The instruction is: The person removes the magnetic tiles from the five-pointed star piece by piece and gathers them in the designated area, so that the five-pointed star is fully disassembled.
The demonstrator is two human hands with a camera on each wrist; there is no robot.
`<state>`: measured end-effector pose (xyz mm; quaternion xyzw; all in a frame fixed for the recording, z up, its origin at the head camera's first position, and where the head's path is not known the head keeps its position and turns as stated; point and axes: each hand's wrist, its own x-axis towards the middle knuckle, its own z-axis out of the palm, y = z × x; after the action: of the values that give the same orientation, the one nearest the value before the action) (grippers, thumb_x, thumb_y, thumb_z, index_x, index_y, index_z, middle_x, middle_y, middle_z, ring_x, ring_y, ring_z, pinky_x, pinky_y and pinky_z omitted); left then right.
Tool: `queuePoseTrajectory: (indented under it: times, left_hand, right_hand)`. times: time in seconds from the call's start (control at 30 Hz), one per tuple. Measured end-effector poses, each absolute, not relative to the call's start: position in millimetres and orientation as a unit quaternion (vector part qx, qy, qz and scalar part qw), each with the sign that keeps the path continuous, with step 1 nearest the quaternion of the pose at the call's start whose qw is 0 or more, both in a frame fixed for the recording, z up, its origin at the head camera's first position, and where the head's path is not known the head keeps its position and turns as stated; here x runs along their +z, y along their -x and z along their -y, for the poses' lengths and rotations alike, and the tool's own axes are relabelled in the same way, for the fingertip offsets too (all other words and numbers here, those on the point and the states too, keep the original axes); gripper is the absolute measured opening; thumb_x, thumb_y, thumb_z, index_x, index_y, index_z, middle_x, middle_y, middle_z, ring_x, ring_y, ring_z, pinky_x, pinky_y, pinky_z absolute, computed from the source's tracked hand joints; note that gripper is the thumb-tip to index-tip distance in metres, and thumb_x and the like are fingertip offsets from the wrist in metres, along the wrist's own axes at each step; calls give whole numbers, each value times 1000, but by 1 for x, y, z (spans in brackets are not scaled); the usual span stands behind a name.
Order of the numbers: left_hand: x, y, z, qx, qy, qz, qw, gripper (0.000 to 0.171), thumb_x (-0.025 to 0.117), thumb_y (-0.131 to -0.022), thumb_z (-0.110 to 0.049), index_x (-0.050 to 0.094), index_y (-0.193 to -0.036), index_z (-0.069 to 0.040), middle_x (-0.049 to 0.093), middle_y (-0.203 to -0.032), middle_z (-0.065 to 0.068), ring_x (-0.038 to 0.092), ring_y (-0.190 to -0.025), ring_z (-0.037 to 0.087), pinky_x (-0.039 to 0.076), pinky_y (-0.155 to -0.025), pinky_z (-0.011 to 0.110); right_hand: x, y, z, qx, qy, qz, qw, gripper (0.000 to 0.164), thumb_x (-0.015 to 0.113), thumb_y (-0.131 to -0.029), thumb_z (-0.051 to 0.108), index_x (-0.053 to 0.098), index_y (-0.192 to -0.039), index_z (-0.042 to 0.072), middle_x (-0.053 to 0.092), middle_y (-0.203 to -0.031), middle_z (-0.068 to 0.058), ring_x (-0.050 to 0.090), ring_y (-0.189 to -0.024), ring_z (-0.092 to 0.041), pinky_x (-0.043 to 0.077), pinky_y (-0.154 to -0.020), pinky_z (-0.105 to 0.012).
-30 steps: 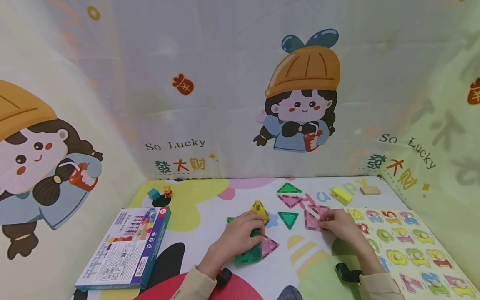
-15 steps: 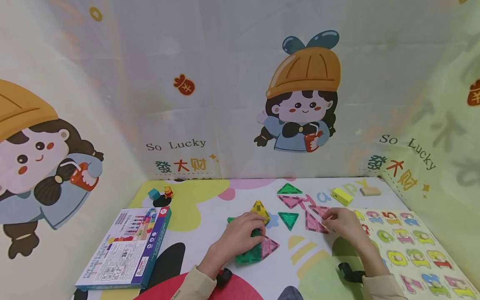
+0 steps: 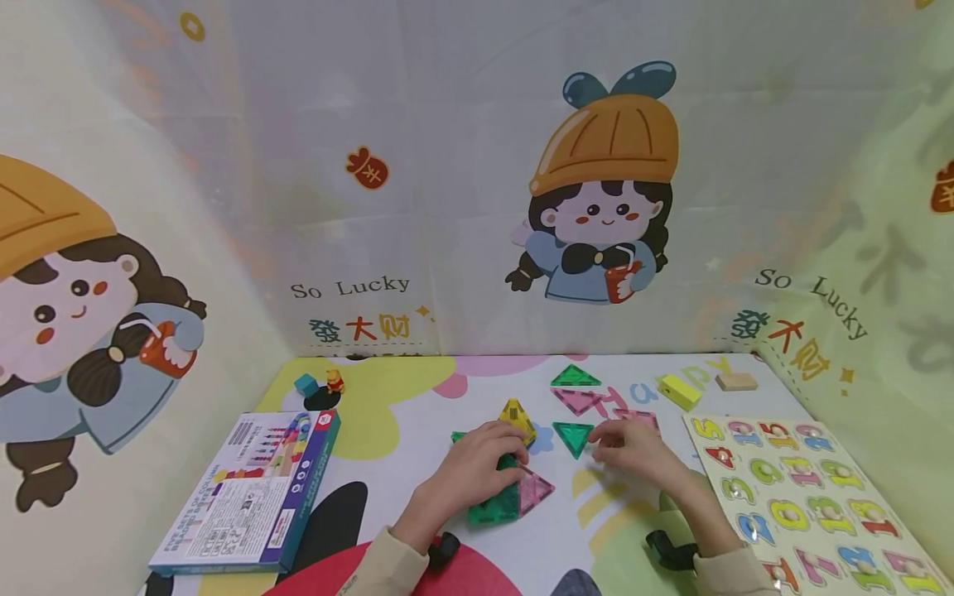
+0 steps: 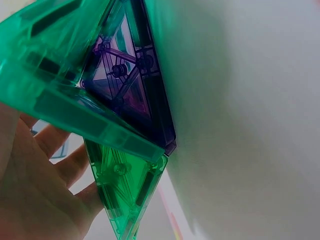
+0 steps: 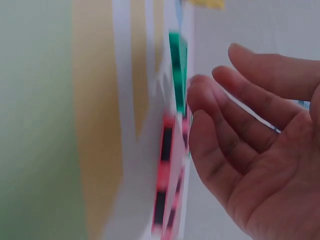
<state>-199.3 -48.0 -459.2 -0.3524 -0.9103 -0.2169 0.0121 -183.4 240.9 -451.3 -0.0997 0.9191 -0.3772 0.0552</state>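
My left hand [image 3: 477, 463] curls over a built shape of see-through magnetic tiles, fingers on its far side and thumb on the near right. Green tiles [image 3: 493, 507], a pink triangle [image 3: 535, 490] and a yellow triangle [image 3: 517, 416] show around it; its middle is hidden. The left wrist view has a green tile [image 4: 90, 117] and a purple one [image 4: 125, 70] up close. My right hand [image 3: 639, 449] holds nothing, fingers loosely bent beside a loose green triangle [image 3: 573, 437]. Pink tiles [image 3: 643, 416] lie partly hidden under and behind it.
Behind lie a green triangle [image 3: 575, 376] and a pink triangle [image 3: 577, 401]. A number puzzle board [image 3: 808, 488] is at right, with yellow [image 3: 679, 391] and wooden [image 3: 736, 382] blocks beyond. At left are a box [image 3: 246, 488], a blue cube [image 3: 305, 385] and a small figurine [image 3: 334, 381].
My right hand has left the pink tiles and moved left to the loose green triangle. My left hand stays on the tile shape.
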Motion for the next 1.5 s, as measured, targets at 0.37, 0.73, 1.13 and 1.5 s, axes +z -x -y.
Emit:
queuePoseTrajectory:
  times: [0.37, 0.73, 1.13, 1.5]
  left_hand:
    - [-460, 201, 48, -213, 358, 909, 17, 7, 71, -92, -33, 73, -98, -31, 62, -133, -12, 52, -131, 11, 47, -109, 39]
    - [-459, 201, 48, -211, 357, 910, 18, 5, 70, -92, -33, 73, -96, -31, 62, -133, -13, 52, -131, 11, 46, -109, 39]
    - [-459, 200, 49, -218, 354, 909, 11, 7, 71, -92, -34, 73, -97, -30, 61, -134, -13, 51, -131, 11, 47, -109, 39]
    - [-459, 201, 50, -212, 356, 910, 7, 9, 71, -91, -34, 74, -98, -30, 61, -135, -13, 50, -132, 11, 46, -109, 40]
  right_hand:
    - [-463, 182, -188, -416, 206, -877, 125, 16, 70, -87, 10, 75, -101, 5, 71, -84, -1, 56, -69, -6, 48, -60, -21]
    - [-467, 178, -173, -408, 188, -884, 131, 4, 75, -85, 14, 75, -84, 10, 71, -75, 3, 52, -72, -8, 44, -63, -21]
    - [-463, 175, -174, -424, 193, -871, 154, 8, 74, -86, 12, 69, -80, 10, 61, -72, 4, 49, -67, -7, 40, -58, -21]
    - [-458, 172, -185, -424, 192, -867, 180, 13, 75, -84, 11, 66, -76, 6, 53, -66, 4, 46, -63, -8, 37, -55, -21]
